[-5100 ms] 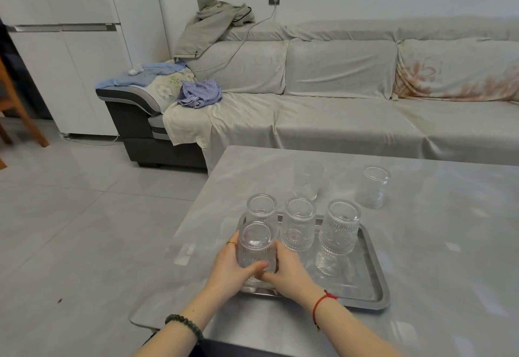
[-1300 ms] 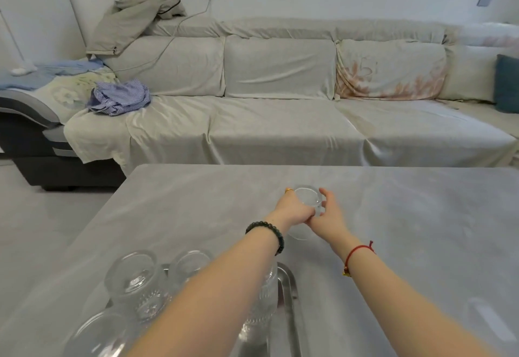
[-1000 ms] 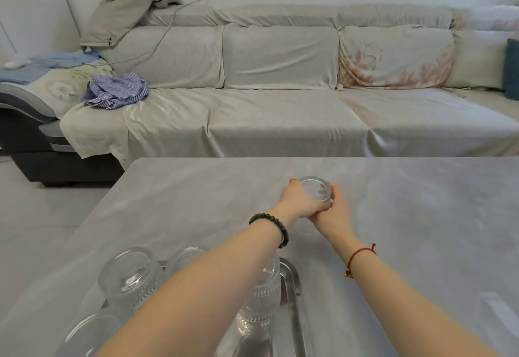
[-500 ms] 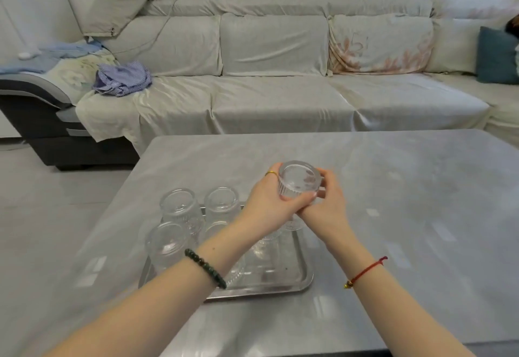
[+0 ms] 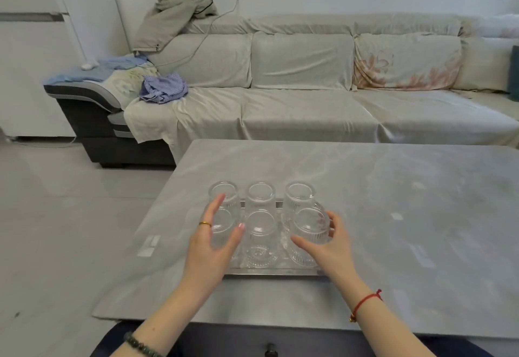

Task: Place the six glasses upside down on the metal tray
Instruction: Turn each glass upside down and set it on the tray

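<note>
Ribbed clear glasses stand upside down on the metal tray point(image 5: 270, 272) in two rows of three. The back row holds a left glass point(image 5: 223, 191), a middle glass point(image 5: 261, 192) and a right glass point(image 5: 299, 192). In the front row, the middle glass point(image 5: 259, 234) stands free. My right hand point(image 5: 329, 251) is wrapped around the front right glass point(image 5: 311, 227), thumb in front and fingers behind. My left hand point(image 5: 209, 247) is open with fingers spread, partly covering the front left glass point(image 5: 223, 226); I cannot tell if it touches it.
The tray sits near the front left of a grey marble-look table point(image 5: 393, 216). Behind the table stands a long covered sofa point(image 5: 295, 109) with clothes piled at its left end. Tiled floor point(image 5: 70, 230) lies to the left.
Both hands carried the last glass from above the tray's right side down onto its front right spot, upside down. My left hand let go and moved to the front left glass.
</note>
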`<state>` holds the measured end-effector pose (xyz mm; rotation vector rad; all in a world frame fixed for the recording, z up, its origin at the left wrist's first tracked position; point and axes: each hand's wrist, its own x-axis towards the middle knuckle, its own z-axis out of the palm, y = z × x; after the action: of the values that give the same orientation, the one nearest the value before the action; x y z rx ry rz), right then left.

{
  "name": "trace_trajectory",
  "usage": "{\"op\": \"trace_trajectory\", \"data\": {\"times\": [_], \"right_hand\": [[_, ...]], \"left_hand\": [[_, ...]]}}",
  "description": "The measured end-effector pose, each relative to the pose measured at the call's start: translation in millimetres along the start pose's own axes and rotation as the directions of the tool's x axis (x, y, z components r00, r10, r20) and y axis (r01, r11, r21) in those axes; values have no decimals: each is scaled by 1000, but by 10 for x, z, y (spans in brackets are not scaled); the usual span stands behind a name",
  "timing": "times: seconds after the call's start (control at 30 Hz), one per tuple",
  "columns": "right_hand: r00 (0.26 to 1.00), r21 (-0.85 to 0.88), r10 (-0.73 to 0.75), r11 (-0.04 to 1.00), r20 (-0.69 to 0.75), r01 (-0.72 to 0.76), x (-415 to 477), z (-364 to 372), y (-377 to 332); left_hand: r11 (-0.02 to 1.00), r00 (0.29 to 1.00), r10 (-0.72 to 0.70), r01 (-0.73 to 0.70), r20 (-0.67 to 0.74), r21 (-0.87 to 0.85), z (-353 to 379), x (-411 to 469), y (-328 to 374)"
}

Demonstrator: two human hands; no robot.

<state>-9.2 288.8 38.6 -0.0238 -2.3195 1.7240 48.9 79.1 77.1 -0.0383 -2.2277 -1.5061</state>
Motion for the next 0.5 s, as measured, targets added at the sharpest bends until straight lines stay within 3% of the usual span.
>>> {"op": "trace_trajectory", "data": {"times": [0.17, 0.33, 0.5], "right_hand": [[999, -31, 22, 999, 25, -22, -22, 86, 114], [994, -59, 12, 998, 106, -6, 4, 88, 116], [979, -44, 21, 999, 204, -12, 87, -51, -2]], "left_hand": [[976, 980, -181, 189, -76, 104, -314, -57, -488], [935, 942, -323, 303, 87, 184, -401, -76, -780], [935, 936, -314, 276, 157, 224, -388, -21, -862]]}}
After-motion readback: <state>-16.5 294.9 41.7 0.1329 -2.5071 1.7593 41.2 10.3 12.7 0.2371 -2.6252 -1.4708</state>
